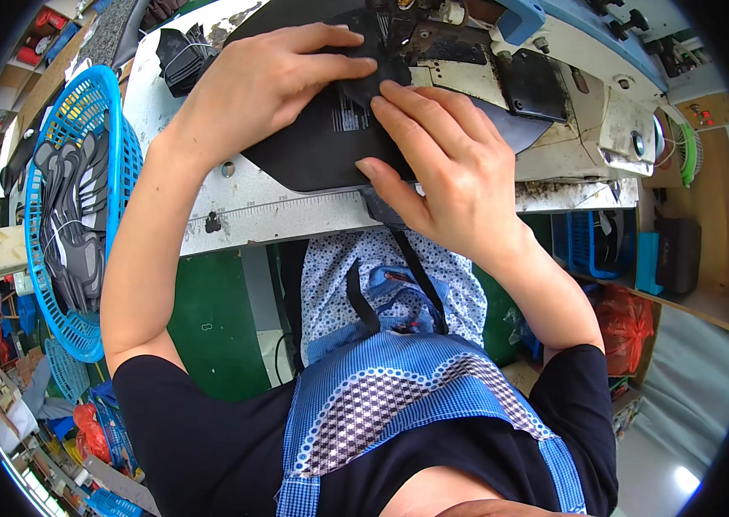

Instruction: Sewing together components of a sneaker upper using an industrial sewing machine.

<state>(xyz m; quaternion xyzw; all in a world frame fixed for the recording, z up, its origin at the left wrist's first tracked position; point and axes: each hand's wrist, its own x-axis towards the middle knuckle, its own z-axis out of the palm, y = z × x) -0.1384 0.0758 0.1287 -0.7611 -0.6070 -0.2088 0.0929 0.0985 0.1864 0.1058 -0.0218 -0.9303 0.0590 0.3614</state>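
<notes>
On the white sewing machine table [257, 220] lies a large black flat piece [300, 159], with a small dark piece [360, 86] on it by the machine's black metal foot area [407, 39]. My left hand [265, 86] rests over these from the left, index and middle fingers stretched toward the small piece. My right hand [446, 172] lies to the right, fingertips on the dark material just below the left fingertips, thumb apart near the large piece's lower part. Whether anything is pinched under either hand is not visible; both look spread and flat.
A blue basket [110, 99] of dark cut pieces stands at my left. A bundle of black pieces [179, 65] sits at the table's back left. The machine body [605, 52] fills the upper right. Below right are another blue basket [584, 250] and a red bag [623, 327].
</notes>
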